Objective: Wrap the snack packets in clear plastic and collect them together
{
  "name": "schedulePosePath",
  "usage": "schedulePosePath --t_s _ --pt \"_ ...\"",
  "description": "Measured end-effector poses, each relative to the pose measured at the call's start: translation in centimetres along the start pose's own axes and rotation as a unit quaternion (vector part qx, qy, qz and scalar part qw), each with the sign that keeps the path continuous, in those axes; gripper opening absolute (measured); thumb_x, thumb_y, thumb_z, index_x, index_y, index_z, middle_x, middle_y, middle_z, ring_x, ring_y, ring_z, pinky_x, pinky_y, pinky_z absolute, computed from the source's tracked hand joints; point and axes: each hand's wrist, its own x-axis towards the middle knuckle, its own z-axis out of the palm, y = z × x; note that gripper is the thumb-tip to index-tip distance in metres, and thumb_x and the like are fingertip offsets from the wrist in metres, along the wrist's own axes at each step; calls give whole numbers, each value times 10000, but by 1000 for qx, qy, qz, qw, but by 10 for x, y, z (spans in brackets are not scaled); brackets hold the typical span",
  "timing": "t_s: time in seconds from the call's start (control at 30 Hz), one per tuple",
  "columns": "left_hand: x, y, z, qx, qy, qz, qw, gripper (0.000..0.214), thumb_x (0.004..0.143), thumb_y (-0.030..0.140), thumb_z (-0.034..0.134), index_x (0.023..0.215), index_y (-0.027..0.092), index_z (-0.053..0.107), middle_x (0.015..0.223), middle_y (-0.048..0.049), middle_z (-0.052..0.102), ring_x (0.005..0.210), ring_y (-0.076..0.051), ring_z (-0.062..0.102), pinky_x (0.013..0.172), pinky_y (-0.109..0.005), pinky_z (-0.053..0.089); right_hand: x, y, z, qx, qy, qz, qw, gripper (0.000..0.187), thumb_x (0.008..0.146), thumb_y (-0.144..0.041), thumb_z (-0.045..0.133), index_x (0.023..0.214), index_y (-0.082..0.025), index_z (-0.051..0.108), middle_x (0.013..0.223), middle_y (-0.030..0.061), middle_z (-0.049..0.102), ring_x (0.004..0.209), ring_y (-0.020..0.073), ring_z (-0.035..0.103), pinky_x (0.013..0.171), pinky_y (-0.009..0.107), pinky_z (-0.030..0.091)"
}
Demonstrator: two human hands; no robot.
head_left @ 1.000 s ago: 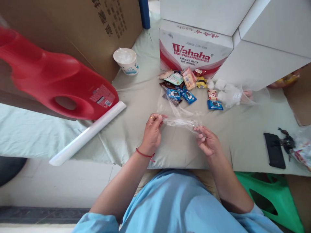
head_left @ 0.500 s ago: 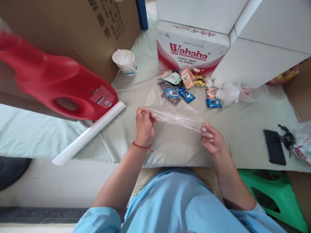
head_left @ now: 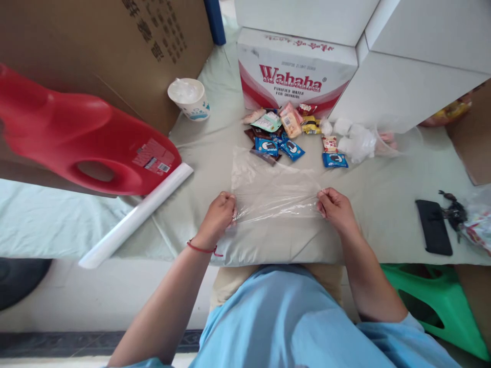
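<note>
While the left hand (head_left: pixel 218 212) and right hand (head_left: pixel 333 207), well apart, pinch the near corners of the thin clear plastic bag (head_left: pixel 272 186) lying flat on the cloth-covered desk (head_left: pixel 383 194), an uneven tug could tear it.

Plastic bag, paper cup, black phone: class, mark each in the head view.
plastic bag (head_left: pixel 274 191), head view, middle of its clear film
paper cup (head_left: pixel 194 109), head view, its outer wall
black phone (head_left: pixel 434 227), head view, its middle

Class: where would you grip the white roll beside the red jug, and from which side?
Probably the near end of the white roll, from the left: it overhangs the table edge, free to wrap, while the far end meets the red jug.
</note>
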Motion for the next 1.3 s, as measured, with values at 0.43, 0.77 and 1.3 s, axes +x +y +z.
schedulePosePath --t_s 0.43,0.77,1.3 --pt "-23 -6 2 -110 -95 19 989 459 698 542 883 824 200 604 786 -15 712 677 -142 685 637 -246 561 -3 -8 -8 117 -108 82 984 557 681 -603 898 1031 -209 717 748 19 749 477 80 492 426 200 329" --pt "-21 -11 5 8 -3 -8 1000 326 902 517 661 789 252 507 564 43 588 442 -168 613 479 -275 521 -11 0 -12 45 -98 85 991 434 688 -565 886 745 -216 635 545 -50 628 411 78 463 387 192 312" --pt "-51 6 -18 421 267 383 778 353 860 290 662 1206 222 679 1338 -206 618 1388 -434 498 1174 -663 333 -12 12 -18 -13 -83 47 995 338 799 -546 768 796 -233 642 578 -35 641 399 104 504 377 219 361"
